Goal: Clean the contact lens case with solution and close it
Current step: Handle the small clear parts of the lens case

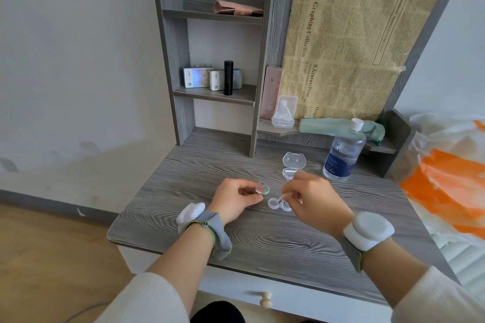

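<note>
The clear plastic two-well contact lens case (274, 204) lies open on the grey wood-grain counter (262, 238), between the hands. The right hand (315, 196) pinches a thin white stick-like tool (286, 195), its tip lowered into the well at 3 o'clock of the case. The left hand (236, 199), at 9 o'clock of the case, curls its fingers round small round pink and green pieces (262, 188), probably the case lids. Recommended: work the tip around the well with light pressure, since the unheld case may slide, and hold the lids off the counter. The clear solution bottle with white cap (342, 157) stands capped at 2 o'clock, near. The tool tip is blurred, and a dark spot there cannot be identified. Liquid in the wells cannot be confirmed.
</note>
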A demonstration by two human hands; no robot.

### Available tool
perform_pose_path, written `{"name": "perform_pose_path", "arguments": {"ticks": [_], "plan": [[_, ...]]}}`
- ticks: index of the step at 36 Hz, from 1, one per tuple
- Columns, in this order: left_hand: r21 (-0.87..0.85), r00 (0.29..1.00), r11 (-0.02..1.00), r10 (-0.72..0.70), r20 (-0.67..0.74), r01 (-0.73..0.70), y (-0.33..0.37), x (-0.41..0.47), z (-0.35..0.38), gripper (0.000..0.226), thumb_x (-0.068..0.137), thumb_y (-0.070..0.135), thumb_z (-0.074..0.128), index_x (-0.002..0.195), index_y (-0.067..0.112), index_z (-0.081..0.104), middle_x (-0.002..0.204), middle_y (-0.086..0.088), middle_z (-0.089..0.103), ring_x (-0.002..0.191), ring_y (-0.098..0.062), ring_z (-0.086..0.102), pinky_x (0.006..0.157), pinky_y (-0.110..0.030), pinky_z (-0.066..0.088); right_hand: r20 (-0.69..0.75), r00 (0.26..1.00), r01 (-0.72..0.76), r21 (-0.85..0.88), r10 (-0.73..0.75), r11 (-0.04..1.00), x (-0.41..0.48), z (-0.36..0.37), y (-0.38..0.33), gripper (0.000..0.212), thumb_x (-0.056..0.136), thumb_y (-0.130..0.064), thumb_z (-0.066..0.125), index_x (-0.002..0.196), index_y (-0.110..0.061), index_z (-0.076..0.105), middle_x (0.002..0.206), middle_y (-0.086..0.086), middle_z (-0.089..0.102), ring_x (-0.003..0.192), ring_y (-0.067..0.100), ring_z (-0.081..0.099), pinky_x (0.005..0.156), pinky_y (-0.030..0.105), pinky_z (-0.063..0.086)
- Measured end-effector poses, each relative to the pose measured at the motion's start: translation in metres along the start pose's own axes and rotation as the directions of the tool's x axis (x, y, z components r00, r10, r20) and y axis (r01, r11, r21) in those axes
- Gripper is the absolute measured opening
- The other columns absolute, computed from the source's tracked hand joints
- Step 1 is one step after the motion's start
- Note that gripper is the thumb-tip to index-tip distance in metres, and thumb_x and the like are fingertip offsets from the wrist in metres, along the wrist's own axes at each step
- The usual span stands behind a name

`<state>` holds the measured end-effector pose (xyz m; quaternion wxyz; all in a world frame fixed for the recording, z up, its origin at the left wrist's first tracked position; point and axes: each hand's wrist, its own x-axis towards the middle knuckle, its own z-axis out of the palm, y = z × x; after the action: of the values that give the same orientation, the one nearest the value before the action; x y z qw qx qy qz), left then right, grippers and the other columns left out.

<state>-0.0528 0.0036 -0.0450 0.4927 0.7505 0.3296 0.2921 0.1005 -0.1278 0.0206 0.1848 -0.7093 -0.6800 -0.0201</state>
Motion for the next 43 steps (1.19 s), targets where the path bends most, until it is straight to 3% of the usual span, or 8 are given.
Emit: {"name": "perform_pose_path", "arguments": {"ticks": [8,17,32,43], "plan": [[0.003,1.000,1.000,-0.010,0.002,0.010,0.003,-0.002,-0.001,0.022,0.074,0.017,0.078,0.096,0.019,0.075,0.091,-0.003,0.075,0.077,-0.009,0.061,0.078,-0.023,0.049,-0.027,0.999,0.040,-0.041,-0.041,0.998,-0.010,0.003,0.003,0.013,0.087,-0.014,0.057,0.090,-0.011,0.069,0.086,0.003,0.061,0.079,0.024,0.059,0.070,0.037,0.050],[0.004,1.000,1.000,-0.009,-0.002,0.009,0.005,-0.003,0.000,0.021,0.073,0.014,0.078,0.094,0.016,0.075,0.083,0.003,0.072,0.072,-0.004,0.061,0.072,-0.013,0.046,-0.064,0.994,0.080,-0.050,-0.083,0.996,-0.008,0.009,0.003,0.006,0.081,-0.006,0.064,0.082,-0.009,0.070,0.078,0.005,0.061,0.070,0.025,0.059,0.061,0.028,0.044],[0.010,1.000,1.000,-0.002,-0.007,0.002,0.005,-0.003,0.000,0.021,0.074,0.014,0.078,0.094,0.017,0.075,0.092,-0.003,0.075,0.080,-0.010,0.063,0.078,-0.019,0.048,-0.056,0.995,0.073,-0.092,-0.078,0.993,-0.004,0.015,0.004,0.016,0.093,-0.010,0.052,0.092,-0.004,0.067,0.092,0.011,0.061,0.089,0.029,0.057,0.076,0.034,0.045],[0.010,1.000,1.000,0.012,-0.008,-0.012,0.006,-0.004,0.000,0.020,0.073,0.012,0.078,0.093,0.017,0.076,0.088,-0.002,0.074,0.075,-0.009,0.062,0.075,-0.019,0.049,-0.060,0.998,0.021,-0.084,-0.026,0.996,-0.003,0.016,0.008,0.017,0.095,-0.012,0.048,0.098,-0.006,0.064,0.098,0.008,0.058,0.092,0.026,0.053,0.080,0.027,0.039]]}}
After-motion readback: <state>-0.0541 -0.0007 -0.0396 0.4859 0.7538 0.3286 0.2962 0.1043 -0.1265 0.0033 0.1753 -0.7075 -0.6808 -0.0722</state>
